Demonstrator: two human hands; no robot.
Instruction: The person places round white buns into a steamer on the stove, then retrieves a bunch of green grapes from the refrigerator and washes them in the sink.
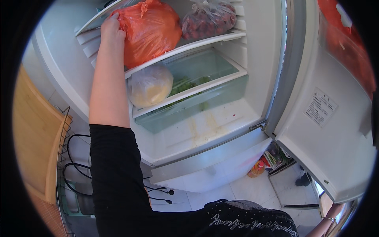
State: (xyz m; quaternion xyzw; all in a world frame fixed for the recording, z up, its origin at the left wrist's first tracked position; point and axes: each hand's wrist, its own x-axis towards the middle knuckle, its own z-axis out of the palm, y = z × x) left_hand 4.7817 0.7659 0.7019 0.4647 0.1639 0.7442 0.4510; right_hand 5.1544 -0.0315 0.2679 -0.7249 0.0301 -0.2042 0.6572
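Note:
An open refrigerator stands before me. My left hand (113, 29) grips the left side of a full orange plastic bag (151, 32), which rests on the upper shelf (189, 47). Right of it on that shelf lies a clear plastic bag of dark red fruit (208, 22). One level down, a tied translucent bag with something pale yellow (151, 86) sits at the left, above a drawer (219, 91) with green produce in it. At the lower right, my right hand (337, 209) is at the bottom edge of the refrigerator door (340, 166); its fingers are hidden.
The swung-out door holds red bags (349, 56) in its rack and bears a printed label. Below are a lower door or drawer front (210, 169), a bottle with a red cap (257, 169) and loose plugs (170, 192). A wire rack (63, 142) and wooden panel stand at left.

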